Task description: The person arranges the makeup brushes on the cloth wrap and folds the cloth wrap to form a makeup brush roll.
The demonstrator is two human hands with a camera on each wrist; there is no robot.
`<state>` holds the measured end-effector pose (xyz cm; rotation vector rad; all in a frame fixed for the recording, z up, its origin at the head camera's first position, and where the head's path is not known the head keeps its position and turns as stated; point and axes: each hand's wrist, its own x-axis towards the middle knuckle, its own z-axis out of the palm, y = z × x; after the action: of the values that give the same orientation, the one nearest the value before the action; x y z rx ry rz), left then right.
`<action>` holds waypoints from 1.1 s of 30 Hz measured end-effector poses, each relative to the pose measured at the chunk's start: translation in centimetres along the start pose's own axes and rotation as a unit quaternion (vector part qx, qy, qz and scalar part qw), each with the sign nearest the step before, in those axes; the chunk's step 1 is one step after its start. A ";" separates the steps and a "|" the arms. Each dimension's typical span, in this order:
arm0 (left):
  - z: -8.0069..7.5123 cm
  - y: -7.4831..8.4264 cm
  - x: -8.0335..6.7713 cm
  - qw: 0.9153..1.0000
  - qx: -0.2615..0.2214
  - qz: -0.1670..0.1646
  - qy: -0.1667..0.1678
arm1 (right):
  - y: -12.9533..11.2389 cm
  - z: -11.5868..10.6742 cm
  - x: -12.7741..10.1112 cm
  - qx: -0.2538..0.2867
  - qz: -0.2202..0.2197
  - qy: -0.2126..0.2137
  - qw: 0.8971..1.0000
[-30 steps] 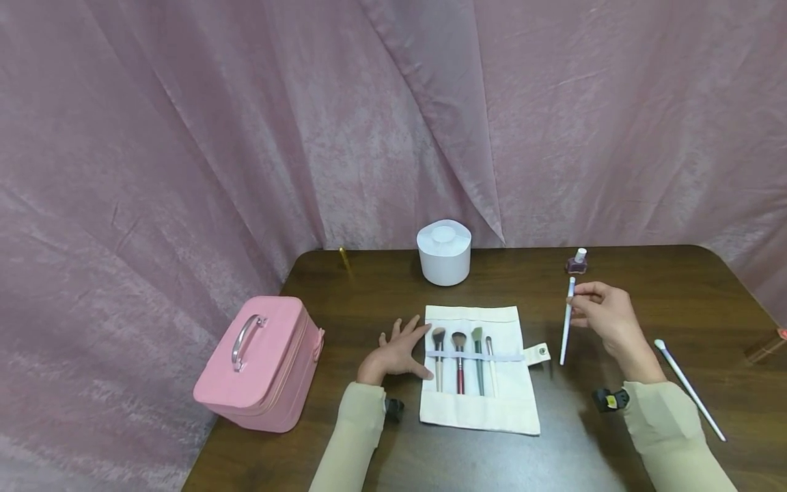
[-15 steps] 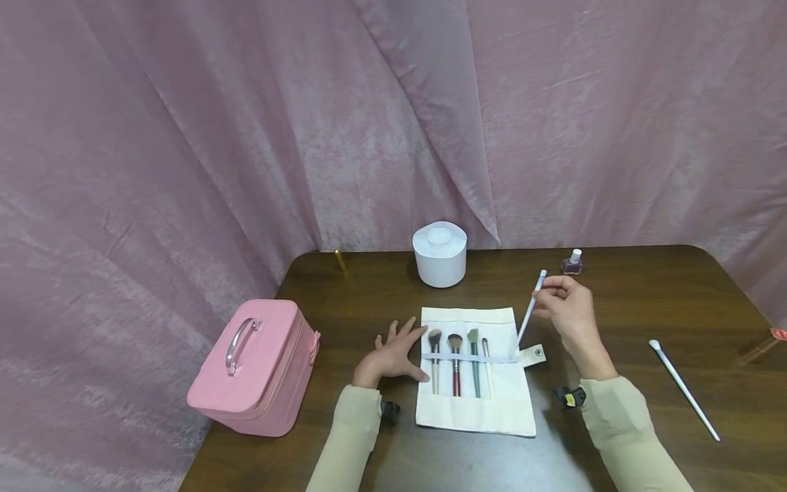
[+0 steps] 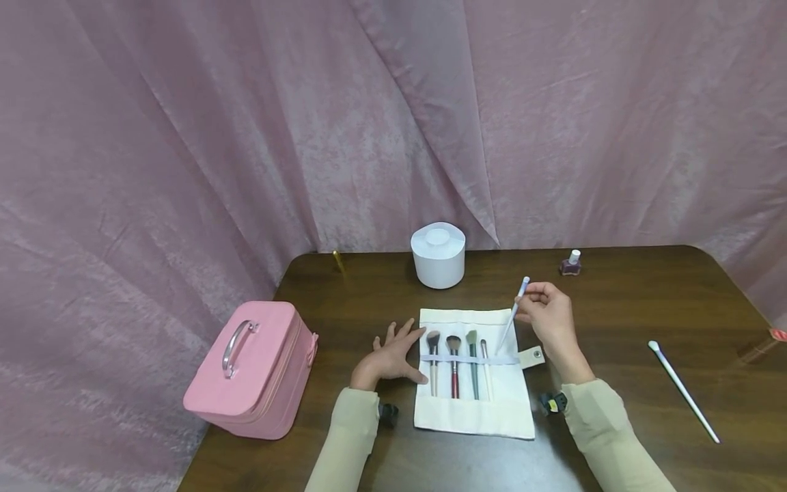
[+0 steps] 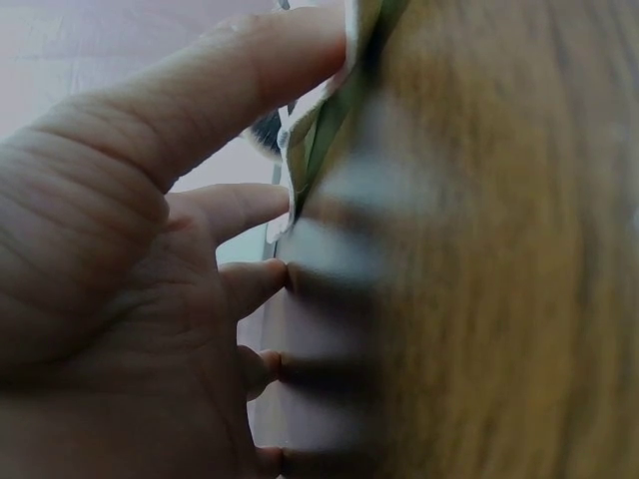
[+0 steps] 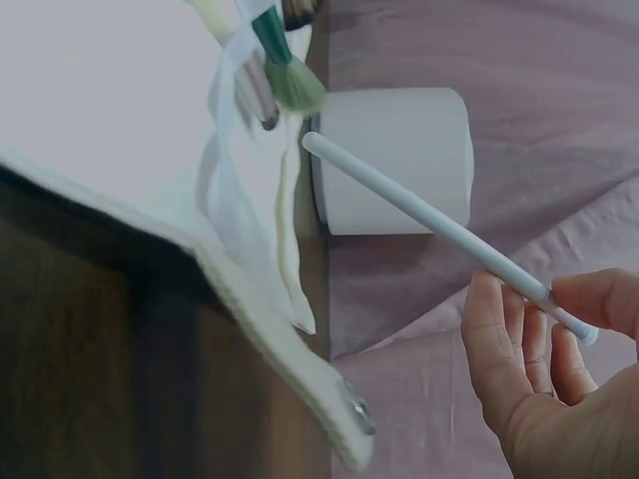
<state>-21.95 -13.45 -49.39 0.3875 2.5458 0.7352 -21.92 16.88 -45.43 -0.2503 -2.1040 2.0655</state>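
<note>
Held aslant over the right part of the cream brush roll (image 3: 470, 410): a slim white brush (image 3: 512, 316), pinched near its far end by the right hand (image 3: 546, 316), lower tip close to the elastic band (image 3: 468, 359). Seen only from the right wrist: thumb and fingers curled round the white shaft (image 5: 439, 228), its free end hanging clear of the cloth, close to a green-tipped brush (image 5: 283, 62) tucked under the band. Seen only from the left wrist: left hand (image 4: 130, 299) spread, fingertips planted on the surface, forefinger (image 4: 240, 85) pressing the roll's left edge; nothing gripped. From the head view, palm (image 3: 389, 355) flat on the dark wooden surface (image 3: 615, 403) just left of the roll.

In the roll, four brushes side by side under the band (image 3: 458, 362). On its right edge, a snap tab (image 3: 532, 355). Beyond, at the far edge, a white round container (image 3: 438, 253); far right of that, a small nail polish bottle (image 3: 570, 263). Right and well apart, another long white brush (image 3: 682, 391) lying loose. Left, off the surface's corner, a pink case (image 3: 251, 369) with a metal handle. Behind everything, pink drapery (image 3: 246, 123).
</note>
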 end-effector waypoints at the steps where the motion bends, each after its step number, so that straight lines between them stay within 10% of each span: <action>1: 0.0 0.0 0.0 1.000 -0.001 0.000 -0.001 | 0.2 0.0 0.0 -0.005 0.000 -0.002 1.000; 33: 0.1 -0.3 0.2 1.000 -0.002 0.009 0.000 | 2.2 0.6 0.4 -0.056 0.005 -0.101 0.993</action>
<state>-22.06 -13.54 -49.72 0.4097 2.5429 0.7478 -22.49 16.40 -47.64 -0.0684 -2.3450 2.0581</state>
